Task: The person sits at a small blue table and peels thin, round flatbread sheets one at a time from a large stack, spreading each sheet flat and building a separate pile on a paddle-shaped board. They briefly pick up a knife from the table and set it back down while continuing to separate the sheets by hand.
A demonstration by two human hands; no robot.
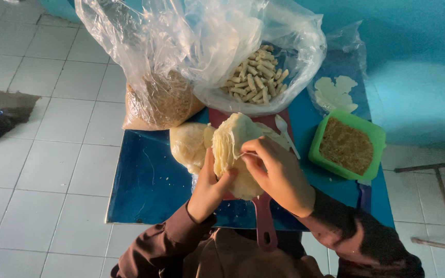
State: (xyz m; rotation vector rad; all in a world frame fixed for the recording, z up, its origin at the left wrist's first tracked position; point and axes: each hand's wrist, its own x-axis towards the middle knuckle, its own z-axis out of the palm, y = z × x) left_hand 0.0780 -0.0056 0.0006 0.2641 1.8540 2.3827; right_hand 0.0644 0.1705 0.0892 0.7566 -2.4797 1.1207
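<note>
Brown sleeves (181,242) come up from the near edge, and both hands meet over the middle of a blue table (145,185). Between them is a stack of pale, thin wrappers (230,141), held up on edge above a reddish board (263,221) whose handle points near. Cupped from the left, the left hand (209,188) has its thumb up along the stack's side and its fingers closed under it. On the right, the right hand (279,172) is narrowed to a pinch, thumb and forefinger nipping the edge of one sheet at the stack's near face (how far that sheet has lifted cannot be told).

Just left of the stack, touching it, lies a pale round lump in clear film (189,144). A white spoon (287,135) rests on the board's right edge. At the right stands a green tub (372,139) filled with brown shreds. On the far side sit two open clear bags: one with short tan sticks (256,77), and to its left one with brown crumbs (163,103). Far right, a smaller bag holds white flat pieces (336,92). White floor tiles (42,154) lie to the left.
</note>
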